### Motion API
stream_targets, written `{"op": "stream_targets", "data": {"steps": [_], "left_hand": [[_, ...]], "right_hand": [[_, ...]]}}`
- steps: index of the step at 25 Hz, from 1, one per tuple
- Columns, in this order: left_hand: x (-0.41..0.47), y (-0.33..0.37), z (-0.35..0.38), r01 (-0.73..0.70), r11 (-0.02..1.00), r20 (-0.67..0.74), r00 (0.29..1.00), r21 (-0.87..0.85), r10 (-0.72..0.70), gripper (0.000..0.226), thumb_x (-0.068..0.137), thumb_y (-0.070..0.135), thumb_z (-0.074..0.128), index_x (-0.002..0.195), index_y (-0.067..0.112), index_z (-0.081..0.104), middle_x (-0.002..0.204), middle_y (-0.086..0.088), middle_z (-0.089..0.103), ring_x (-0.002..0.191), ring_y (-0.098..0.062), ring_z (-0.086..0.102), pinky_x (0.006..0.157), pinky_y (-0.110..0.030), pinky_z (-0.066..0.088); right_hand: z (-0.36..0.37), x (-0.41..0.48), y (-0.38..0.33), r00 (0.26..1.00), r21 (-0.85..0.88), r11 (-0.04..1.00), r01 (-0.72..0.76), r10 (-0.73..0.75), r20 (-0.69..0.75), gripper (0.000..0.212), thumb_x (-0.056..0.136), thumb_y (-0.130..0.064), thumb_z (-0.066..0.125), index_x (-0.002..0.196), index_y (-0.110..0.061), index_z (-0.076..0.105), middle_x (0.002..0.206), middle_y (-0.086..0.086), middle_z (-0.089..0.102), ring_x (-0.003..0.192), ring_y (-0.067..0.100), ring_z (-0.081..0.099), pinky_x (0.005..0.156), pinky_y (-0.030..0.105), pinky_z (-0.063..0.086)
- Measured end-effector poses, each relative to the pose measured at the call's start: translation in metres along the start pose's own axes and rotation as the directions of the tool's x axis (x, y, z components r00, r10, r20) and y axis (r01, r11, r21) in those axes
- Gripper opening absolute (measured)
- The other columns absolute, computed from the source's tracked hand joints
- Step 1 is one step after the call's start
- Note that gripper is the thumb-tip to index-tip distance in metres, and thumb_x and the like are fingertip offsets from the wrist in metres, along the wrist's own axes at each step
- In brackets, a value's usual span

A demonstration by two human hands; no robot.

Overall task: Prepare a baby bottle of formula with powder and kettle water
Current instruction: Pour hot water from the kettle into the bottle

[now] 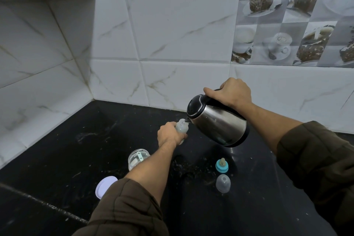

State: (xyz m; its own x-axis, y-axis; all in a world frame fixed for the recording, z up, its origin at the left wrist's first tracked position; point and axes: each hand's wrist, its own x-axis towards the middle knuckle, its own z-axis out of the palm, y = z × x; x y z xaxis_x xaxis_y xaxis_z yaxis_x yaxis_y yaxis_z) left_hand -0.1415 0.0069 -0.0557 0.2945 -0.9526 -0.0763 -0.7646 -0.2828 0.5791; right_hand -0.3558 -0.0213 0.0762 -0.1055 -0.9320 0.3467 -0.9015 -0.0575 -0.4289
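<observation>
- Black stone countertop (95,140) meets white marble-patterned wall tiles.
- Left hand (168,134) grips small translucent baby bottle (181,127).
- Right hand (232,92) grips tilted stainless-steel kettle (218,120), spout at bottle mouth.

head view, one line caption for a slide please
Right hand tilts a steel kettle over the baby bottle gripped by the left hand on a black counter.

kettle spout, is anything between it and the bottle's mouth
Nothing visible. The kettle, tilted in the right hand, has its spout right at the open mouth of the bottle held by the left hand. The teat ring and clear cap lie apart on the counter.
</observation>
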Motion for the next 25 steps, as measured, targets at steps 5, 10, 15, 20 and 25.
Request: {"op": "stream_targets", "data": {"steps": [5,10,15,20,25], "left_hand": [[-0.0005,-0.0027,0.0007,-0.008,1.0,0.008,1.0,0.008,0.008,0.045,0.073,0.043,0.089,0.113,0.03,0.073,0.105,-0.001,0.074,0.101,-0.023,0.068,0.081,-0.033,0.052],[-0.0012,-0.0029,0.0008,-0.001,1.0,0.006,1.0,0.007,0.001,0.041,0.072,0.044,0.088,0.108,0.03,0.074,0.1,0.0,0.075,0.096,-0.021,0.067,0.08,-0.032,0.052],[-0.0022,-0.0023,0.0013,0.0,1.0,0.01,1.0,0.007,0.0,0.04,0.072,0.044,0.088,0.107,0.03,0.074,0.101,0.0,0.075,0.1,-0.023,0.068,0.079,-0.03,0.049],[-0.0024,-0.0024,0.0003,0.003,1.0,0.011,1.0,0.01,-0.004,0.041,0.071,0.046,0.089,0.107,0.031,0.074,0.101,0.001,0.075,0.101,-0.022,0.068,0.077,-0.029,0.047],[-0.0019,-0.0031,0.0009,0.007,1.0,0.012,1.0,0.002,-0.007,0.042,0.071,0.045,0.089,0.108,0.03,0.075,0.101,0.0,0.075,0.101,-0.023,0.068,0.079,-0.03,0.049]], "right_hand": [[-0.0003,-0.0009,-0.0008,1.0,-0.005,1.0,0.004,-0.004,0.007,0.068,0.072,-0.075,0.064,0.049,-0.013,0.052,0.05,0.002,0.055,0.058,0.022,0.058,0.052,0.029,0.037],[0.0005,-0.0026,0.0012,1.0,-0.006,1.0,-0.006,0.006,0.005,0.068,0.073,-0.074,0.064,0.05,-0.012,0.053,0.049,0.002,0.054,0.057,0.021,0.058,0.052,0.029,0.038],[0.0006,-0.0021,0.0017,1.0,-0.012,1.0,0.001,-0.001,0.001,0.067,0.073,-0.075,0.064,0.05,-0.012,0.054,0.05,0.002,0.056,0.058,0.021,0.058,0.052,0.029,0.038],[0.0007,-0.0021,0.0003,1.0,-0.019,1.0,0.015,-0.015,0.001,0.068,0.073,-0.075,0.063,0.049,-0.013,0.052,0.049,0.002,0.054,0.056,0.021,0.057,0.051,0.028,0.035],[0.0016,-0.0019,0.0011,1.0,-0.018,1.0,0.012,-0.012,-0.001,0.068,0.072,-0.076,0.063,0.048,-0.013,0.05,0.048,0.001,0.053,0.056,0.022,0.057,0.051,0.028,0.036]]}}
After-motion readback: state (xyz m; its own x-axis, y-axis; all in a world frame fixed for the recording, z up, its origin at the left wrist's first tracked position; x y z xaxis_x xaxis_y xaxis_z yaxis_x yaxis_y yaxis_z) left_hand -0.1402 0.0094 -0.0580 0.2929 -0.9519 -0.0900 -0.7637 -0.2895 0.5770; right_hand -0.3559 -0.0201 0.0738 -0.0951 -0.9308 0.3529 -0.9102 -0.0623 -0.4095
